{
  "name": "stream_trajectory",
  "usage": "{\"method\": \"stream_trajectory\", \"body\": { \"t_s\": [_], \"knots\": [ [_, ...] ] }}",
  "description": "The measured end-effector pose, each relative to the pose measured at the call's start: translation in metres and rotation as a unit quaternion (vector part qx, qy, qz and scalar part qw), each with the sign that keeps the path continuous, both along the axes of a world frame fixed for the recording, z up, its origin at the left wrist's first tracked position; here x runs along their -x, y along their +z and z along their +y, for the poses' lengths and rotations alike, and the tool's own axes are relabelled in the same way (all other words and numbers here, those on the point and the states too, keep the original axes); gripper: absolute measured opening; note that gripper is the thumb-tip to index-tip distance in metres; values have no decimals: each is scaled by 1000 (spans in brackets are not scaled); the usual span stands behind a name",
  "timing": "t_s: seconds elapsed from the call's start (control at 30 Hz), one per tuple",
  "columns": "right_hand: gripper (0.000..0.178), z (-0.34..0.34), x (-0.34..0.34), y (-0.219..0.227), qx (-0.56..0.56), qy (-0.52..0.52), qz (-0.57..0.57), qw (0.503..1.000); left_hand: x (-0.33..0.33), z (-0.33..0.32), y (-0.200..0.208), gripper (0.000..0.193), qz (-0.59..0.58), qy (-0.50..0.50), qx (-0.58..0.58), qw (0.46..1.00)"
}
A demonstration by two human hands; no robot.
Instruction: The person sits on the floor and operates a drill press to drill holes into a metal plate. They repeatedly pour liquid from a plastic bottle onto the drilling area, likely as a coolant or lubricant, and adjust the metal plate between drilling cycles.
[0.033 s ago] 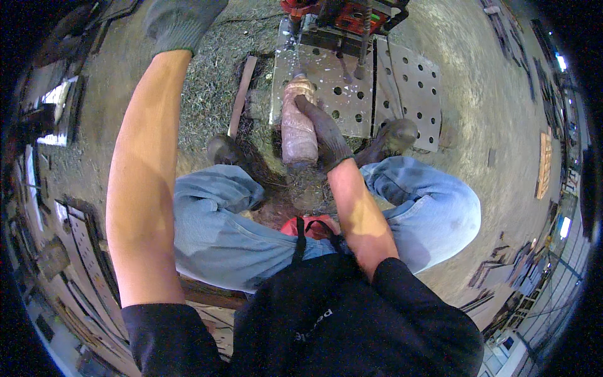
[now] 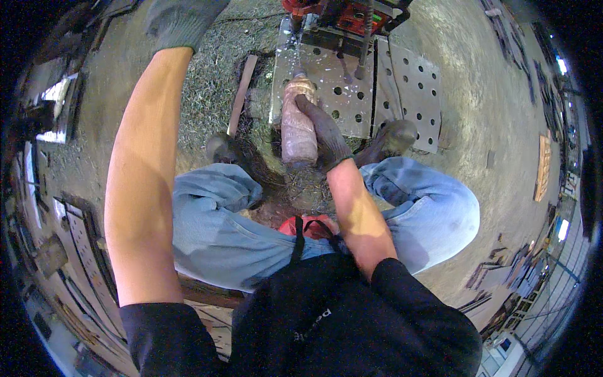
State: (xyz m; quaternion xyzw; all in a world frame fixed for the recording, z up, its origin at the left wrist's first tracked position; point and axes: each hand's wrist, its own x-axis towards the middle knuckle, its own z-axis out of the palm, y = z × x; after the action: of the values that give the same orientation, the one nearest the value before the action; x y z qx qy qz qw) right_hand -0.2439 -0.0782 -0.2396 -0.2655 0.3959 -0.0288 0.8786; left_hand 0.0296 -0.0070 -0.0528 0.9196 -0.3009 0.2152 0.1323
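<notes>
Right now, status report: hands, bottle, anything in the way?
Left hand at top edge, grip unseen. Right hand gripping pinkish bottle. Red machine ahead, at far end of perforated plate.

Metalworking workshop, by look of it: perforated metal plates, shavings littering bare floor, red machine, long stock piled around edges.

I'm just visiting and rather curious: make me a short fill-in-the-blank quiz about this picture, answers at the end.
1. The person's ____ hand grips the bottle.
2. The bottle's narrow end points ____ the person's body.
3. The left hand is partly cut off by the picture's ____ edge.
4. By colour, the jeans are ____.

Missing words: right; away from; top; blue.
</notes>
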Motion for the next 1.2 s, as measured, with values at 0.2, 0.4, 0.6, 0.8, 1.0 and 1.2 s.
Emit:
{"method": "stream_trajectory", "body": {
  "t_s": [0.2,0.4,0.6,0.8,1.0,1.2],
  "knots": [
    [30,8,-5,28,-27,18,-34,999,-3,2,2,25,17,28,7,999],
    [37,8,-2,21,-32,-5,-47,998,-10,1,-11,24,-36,-24,20,999],
    [38,0,-2,1,144,21,-47,988,-10,3,-14,20,-4,-21,24,999],
    [41,7,-3,22,86,37,9,996,-5,11,-6,20,52,1,23,998],
    [54,17,8,7,213,16,31,976,-1,11,3,22,70,-6,19,997],
    [61,14,32,-49,80,22,59,995,-3,11,1,22,82,-11,1,997]
  ]
}}
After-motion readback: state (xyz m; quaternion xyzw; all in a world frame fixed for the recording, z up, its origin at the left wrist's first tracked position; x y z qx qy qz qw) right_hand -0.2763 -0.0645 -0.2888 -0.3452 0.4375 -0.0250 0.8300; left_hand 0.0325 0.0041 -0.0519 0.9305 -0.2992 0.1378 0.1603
